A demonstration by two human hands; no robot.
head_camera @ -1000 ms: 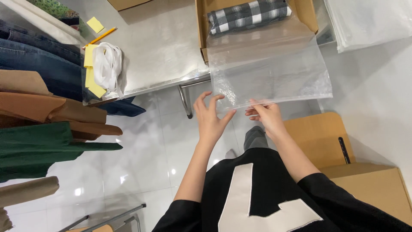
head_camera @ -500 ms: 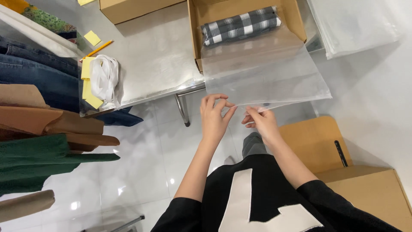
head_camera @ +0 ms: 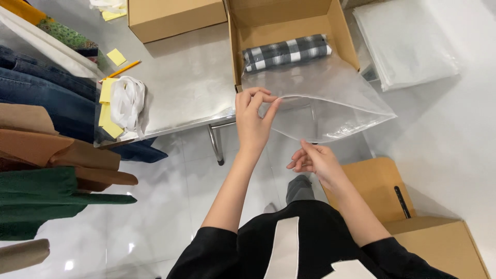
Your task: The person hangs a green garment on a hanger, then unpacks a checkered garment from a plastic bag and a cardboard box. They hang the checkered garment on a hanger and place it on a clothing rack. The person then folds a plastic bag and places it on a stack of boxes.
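The left hand (head_camera: pixel 253 116) pinches the upper lip of a clear plastic bag (head_camera: pixel 330 103) in its fingers; the right hand (head_camera: pixel 315 159) grips the lower lip, mouth held apart, nothing visible inside; the bag hangs at the counter (head_camera: pixel 191 88) edge, before an open cardboard box (head_camera: pixel 289 26) containing a rolled checked cloth (head_camera: pixel 287 51); a closed box (head_camera: pixel 175 18) stands beside it.
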